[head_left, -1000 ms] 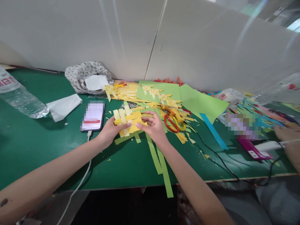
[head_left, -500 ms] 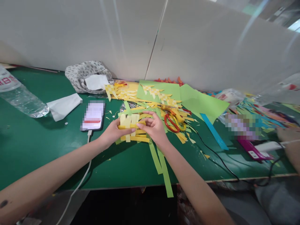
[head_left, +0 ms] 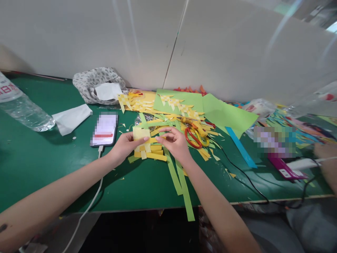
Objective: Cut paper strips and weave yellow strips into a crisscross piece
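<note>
Pale and deep yellow paper strips cross each other in a small woven piece [head_left: 142,151] in front of me. My left hand [head_left: 126,144] pinches its left side, thumb lying on top and fingers behind. A deep yellow strip reaches rightward from the weave, and my right hand [head_left: 173,141] pinches its end between thumb and forefinger. Under and beside the weave lie long green paper strips [head_left: 172,172]. Scissors with red and yellow handles [head_left: 193,138] rest just right of my right hand. Finished-looking yellow woven paper fish [head_left: 179,105] lie behind, on a green sheet.
A phone [head_left: 104,130] on a white cable lies left of my hands, near a paper tissue [head_left: 72,119] and a water bottle [head_left: 25,105]. At right are a blue strip [head_left: 240,147], a purple power strip [head_left: 285,168], a black cord and another person's arm [head_left: 328,161].
The pale strips, standing apart before, now lie folded together over the weave. My right hand has shifted slightly right along the deep yellow strip, while my left hand keeps hold.
</note>
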Action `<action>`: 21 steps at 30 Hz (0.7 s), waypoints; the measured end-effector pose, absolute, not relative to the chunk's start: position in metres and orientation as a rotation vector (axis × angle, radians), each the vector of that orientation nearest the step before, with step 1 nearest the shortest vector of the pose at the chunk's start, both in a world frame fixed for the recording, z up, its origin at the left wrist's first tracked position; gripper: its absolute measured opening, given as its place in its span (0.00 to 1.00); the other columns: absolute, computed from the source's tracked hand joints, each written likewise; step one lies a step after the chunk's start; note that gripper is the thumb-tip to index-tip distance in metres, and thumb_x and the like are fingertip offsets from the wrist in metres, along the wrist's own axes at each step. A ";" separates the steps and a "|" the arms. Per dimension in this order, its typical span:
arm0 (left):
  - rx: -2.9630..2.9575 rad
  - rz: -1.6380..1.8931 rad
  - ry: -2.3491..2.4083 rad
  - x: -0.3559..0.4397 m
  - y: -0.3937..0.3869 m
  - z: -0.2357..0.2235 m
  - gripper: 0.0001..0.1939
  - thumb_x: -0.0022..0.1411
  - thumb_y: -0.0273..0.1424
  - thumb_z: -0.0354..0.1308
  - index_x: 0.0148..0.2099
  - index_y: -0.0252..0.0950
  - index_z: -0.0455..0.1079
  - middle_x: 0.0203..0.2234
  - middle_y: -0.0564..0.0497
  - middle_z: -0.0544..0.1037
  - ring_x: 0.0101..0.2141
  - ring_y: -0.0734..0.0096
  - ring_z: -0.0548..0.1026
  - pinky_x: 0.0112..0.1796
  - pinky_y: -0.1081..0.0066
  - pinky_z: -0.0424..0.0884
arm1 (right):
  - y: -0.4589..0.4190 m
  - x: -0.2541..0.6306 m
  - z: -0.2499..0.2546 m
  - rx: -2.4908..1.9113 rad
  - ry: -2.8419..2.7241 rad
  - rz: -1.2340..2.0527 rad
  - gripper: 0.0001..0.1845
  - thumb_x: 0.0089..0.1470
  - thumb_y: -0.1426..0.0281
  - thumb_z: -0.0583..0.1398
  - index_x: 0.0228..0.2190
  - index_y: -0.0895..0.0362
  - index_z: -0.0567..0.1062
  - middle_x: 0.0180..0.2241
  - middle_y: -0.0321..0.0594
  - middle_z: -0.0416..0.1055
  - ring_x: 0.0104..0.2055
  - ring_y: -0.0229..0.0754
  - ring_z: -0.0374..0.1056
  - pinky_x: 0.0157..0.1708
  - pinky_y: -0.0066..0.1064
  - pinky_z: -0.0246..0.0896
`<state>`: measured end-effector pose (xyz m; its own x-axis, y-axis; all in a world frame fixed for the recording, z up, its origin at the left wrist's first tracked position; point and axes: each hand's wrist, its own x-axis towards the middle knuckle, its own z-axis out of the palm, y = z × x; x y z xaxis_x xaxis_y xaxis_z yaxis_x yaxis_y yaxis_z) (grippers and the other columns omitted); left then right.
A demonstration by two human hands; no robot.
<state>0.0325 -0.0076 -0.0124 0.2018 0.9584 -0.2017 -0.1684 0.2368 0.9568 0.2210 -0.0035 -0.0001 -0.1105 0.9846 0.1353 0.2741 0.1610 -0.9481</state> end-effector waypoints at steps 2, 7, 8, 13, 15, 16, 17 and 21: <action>1.001 1.002 1.033 0.032 -0.007 -0.012 0.10 0.51 0.34 0.66 0.38 0.38 0.77 0.34 0.47 0.82 0.32 0.67 0.79 0.31 0.73 0.75 | -0.002 0.222 -0.001 -1.236 -1.564 0.980 0.17 0.44 0.61 0.67 0.36 0.54 0.73 0.29 0.39 0.77 0.32 0.42 0.74 0.34 0.36 0.69; 1.064 1.011 1.058 0.033 -0.009 -0.010 0.10 0.51 0.34 0.67 0.38 0.38 0.77 0.34 0.47 0.82 0.31 0.68 0.79 0.29 0.75 0.74 | -0.001 0.219 -0.004 -1.153 -1.683 0.962 0.13 0.45 0.63 0.65 0.35 0.53 0.74 0.31 0.38 0.77 0.37 0.44 0.74 0.39 0.38 0.70; 1.067 1.016 1.060 0.033 -0.009 -0.010 0.10 0.51 0.35 0.67 0.37 0.38 0.77 0.34 0.48 0.82 0.31 0.68 0.78 0.28 0.75 0.74 | -0.002 0.218 -0.004 -1.151 -1.704 0.954 0.12 0.45 0.63 0.65 0.34 0.53 0.74 0.30 0.38 0.77 0.36 0.44 0.74 0.39 0.39 0.70; 1.089 1.016 1.085 0.032 -0.009 -0.012 0.11 0.49 0.36 0.68 0.36 0.39 0.78 0.33 0.48 0.82 0.30 0.67 0.78 0.28 0.73 0.74 | -0.005 0.217 -0.002 -1.126 -1.762 0.969 0.15 0.45 0.65 0.66 0.38 0.52 0.73 0.33 0.37 0.77 0.39 0.43 0.74 0.44 0.42 0.68; 1.115 1.003 1.107 0.032 -0.008 -0.013 0.11 0.49 0.36 0.67 0.36 0.39 0.78 0.34 0.49 0.82 0.30 0.68 0.78 0.28 0.74 0.74 | -0.007 0.217 -0.001 -1.131 -1.772 1.023 0.18 0.44 0.66 0.66 0.40 0.51 0.72 0.35 0.38 0.77 0.41 0.44 0.74 0.45 0.42 0.68; 1.124 0.998 1.117 0.032 -0.008 -0.013 0.11 0.50 0.36 0.67 0.36 0.39 0.78 0.35 0.49 0.82 0.30 0.68 0.78 0.29 0.74 0.74 | -0.007 0.216 -0.001 -1.139 -1.778 1.051 0.19 0.44 0.66 0.66 0.41 0.51 0.71 0.34 0.37 0.77 0.40 0.44 0.74 0.44 0.42 0.68; 1.130 0.999 1.125 0.032 -0.008 -0.013 0.10 0.50 0.36 0.67 0.36 0.39 0.78 0.35 0.49 0.82 0.30 0.69 0.78 0.29 0.75 0.74 | -0.007 0.216 -0.001 -1.150 -1.781 1.076 0.19 0.44 0.67 0.66 0.41 0.51 0.71 0.32 0.36 0.76 0.39 0.44 0.74 0.43 0.42 0.68; 1.137 1.027 1.073 0.032 -0.006 -0.011 0.09 0.51 0.33 0.66 0.37 0.40 0.78 0.36 0.49 0.81 0.32 0.70 0.78 0.32 0.75 0.73 | -0.004 0.217 -0.002 -1.194 -1.721 1.068 0.18 0.44 0.68 0.65 0.39 0.52 0.70 0.28 0.34 0.75 0.35 0.42 0.74 0.42 0.40 0.68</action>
